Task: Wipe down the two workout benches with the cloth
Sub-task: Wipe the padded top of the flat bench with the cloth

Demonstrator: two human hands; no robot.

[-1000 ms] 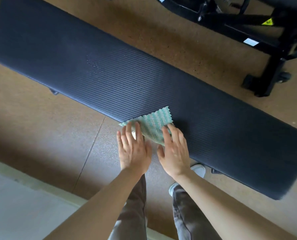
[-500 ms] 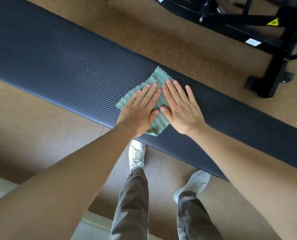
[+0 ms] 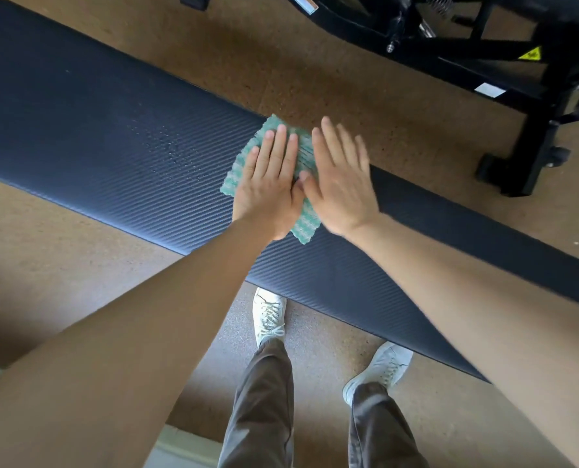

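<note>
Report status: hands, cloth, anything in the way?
Left hand and right hand flat, open, pressing green cloth at bench pad far edge. Nothing blocking.

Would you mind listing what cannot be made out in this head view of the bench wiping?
- Cloth: its middle is hidden under the left hand and right hand.
- Bench pad: both ends are cut off by the frame edges.
- Right hand fingers: motion-blurred.
- Black frame: cut off at the top; yellow label unreadable.

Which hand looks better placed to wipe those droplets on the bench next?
Probably the left hand: it presses flat on the green cloth, nearer the droplets. The right hand lies on the far side.
</note>
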